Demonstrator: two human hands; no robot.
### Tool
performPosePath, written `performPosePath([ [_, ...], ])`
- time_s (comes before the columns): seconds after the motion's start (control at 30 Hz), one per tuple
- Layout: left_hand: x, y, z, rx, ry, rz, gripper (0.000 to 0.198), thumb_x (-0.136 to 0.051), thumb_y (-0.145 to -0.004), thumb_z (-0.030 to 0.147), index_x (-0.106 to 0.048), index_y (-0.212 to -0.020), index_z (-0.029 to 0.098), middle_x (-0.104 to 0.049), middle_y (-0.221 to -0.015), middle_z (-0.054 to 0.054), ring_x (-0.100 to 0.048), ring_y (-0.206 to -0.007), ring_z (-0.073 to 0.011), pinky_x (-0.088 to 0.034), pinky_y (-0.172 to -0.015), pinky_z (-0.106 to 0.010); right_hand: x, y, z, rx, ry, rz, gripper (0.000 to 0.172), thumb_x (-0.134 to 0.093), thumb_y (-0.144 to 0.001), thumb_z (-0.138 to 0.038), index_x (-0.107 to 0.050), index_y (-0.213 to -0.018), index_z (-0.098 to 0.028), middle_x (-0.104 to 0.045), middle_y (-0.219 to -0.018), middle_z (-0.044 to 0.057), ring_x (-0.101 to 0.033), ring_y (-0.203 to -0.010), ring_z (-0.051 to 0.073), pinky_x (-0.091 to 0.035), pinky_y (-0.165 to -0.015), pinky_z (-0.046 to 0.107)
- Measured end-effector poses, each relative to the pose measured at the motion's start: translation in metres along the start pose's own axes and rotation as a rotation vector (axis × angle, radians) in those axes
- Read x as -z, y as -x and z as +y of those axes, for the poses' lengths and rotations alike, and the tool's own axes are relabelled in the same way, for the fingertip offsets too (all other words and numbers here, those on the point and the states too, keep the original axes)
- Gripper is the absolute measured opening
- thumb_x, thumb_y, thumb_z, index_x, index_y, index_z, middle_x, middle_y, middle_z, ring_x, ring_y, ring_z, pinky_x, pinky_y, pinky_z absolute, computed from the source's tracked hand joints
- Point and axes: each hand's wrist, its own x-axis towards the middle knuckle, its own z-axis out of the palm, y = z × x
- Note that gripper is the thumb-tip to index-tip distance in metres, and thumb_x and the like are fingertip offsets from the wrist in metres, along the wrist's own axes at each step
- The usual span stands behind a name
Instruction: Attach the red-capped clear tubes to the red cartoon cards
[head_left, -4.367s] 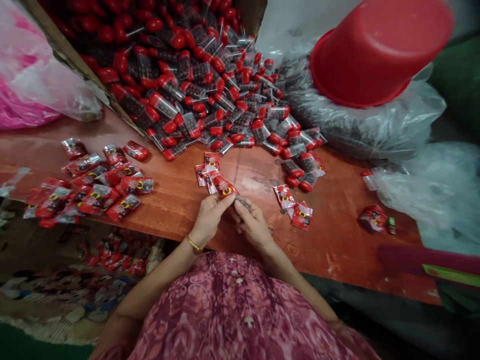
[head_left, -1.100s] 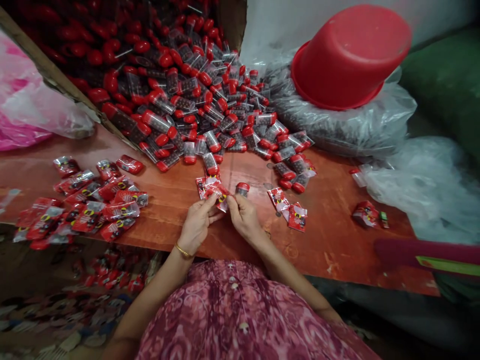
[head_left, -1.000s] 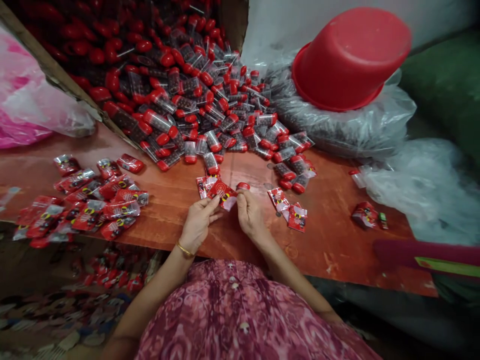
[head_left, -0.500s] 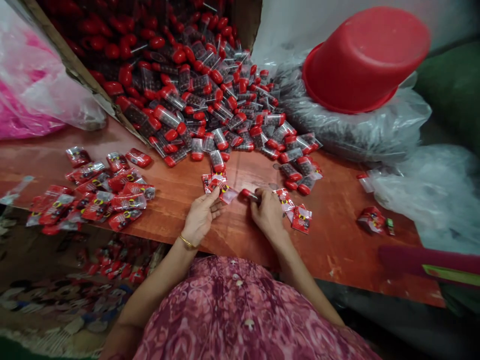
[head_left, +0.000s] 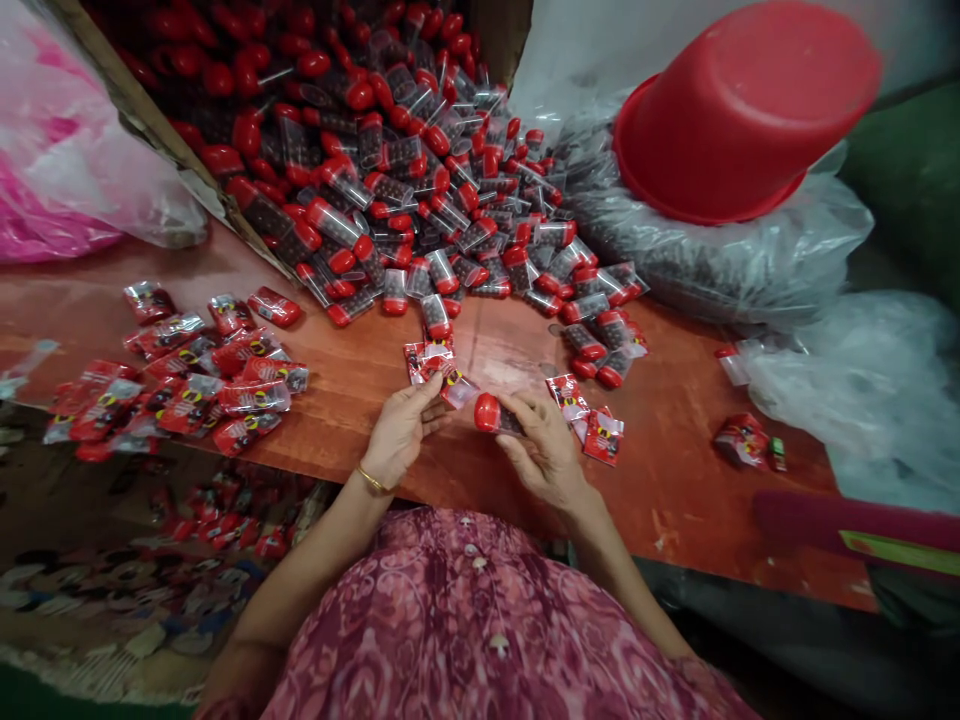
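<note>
My left hand [head_left: 401,432] pinches a small printed red plastic sleeve [head_left: 454,386] between thumb and fingers, its clear end pointing right. My right hand [head_left: 553,455] grips a clear container [head_left: 489,412] with a rounded red end and dark contents. That red end faces the sleeve, with a small gap between them. Just beyond my left hand, more printed sleeves [head_left: 414,362] lie under a red-ended container [head_left: 435,316]. Loose flat sleeves [head_left: 603,438] rest beside my right hand.
A large heap of red-ended containers [head_left: 450,215] spills from a cardboard box [head_left: 504,45]. Several sleeved containers [head_left: 191,400] are piled on the left of the table [head_left: 480,480]. A red bucket [head_left: 739,115] stands upside down on a filled plastic bag [head_left: 720,265] at the back right.
My right hand has turned and its fingers have shifted, bringing the container's red end into fuller view, toward the left hand. My left hand keeps the sleeve almost in place.
</note>
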Motion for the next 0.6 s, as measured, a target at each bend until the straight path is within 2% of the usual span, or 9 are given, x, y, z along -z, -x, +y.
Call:
performPosePath([
  [0.17,-0.001,0.003,0.000,-0.052,-0.028,-0.018,0.038,-0.081,-0.051,0.040,-0.067,-0.074,0.013,-0.070,-0.069,-0.002,-0.063,-0.060,-0.0104,-0.049,-0.059,-0.021,0.000,-0.007,-0.002,0.037,-0.003,-0.069,0.046,-0.052,-0.087,-0.026,-0.043,-0.132,-0.026,-0.057,-0.106,0.009,-0.056,-0.095,0.021,-0.049,-0.080,0.037],
  [0.37,-0.009,0.008,-0.003,-0.151,-0.023,-0.055,0.042,-0.082,-0.047,0.043,-0.065,-0.071,0.013,-0.069,-0.066,0.000,-0.061,-0.058,-0.0090,-0.048,-0.059,-0.020,-0.007,-0.008,-0.005,-0.041,0.019,0.052,0.046,-0.057,-0.084,-0.028,-0.044,-0.128,-0.025,-0.059,-0.109,0.009,-0.057,-0.100,0.022,-0.049,-0.084,0.039],
  [0.6,-0.023,0.009,-0.014,-0.191,0.092,-0.051,0.041,-0.086,-0.041,0.030,-0.065,-0.073,0.014,-0.069,-0.068,0.001,-0.060,-0.059,-0.0080,-0.048,-0.062,-0.020,-0.027,-0.014,-0.010,-0.042,0.038,0.141,0.042,-0.053,-0.085,-0.022,-0.044,-0.126,-0.024,-0.060,-0.107,0.009,-0.057,-0.100,0.023,-0.050,-0.085,0.040],
])
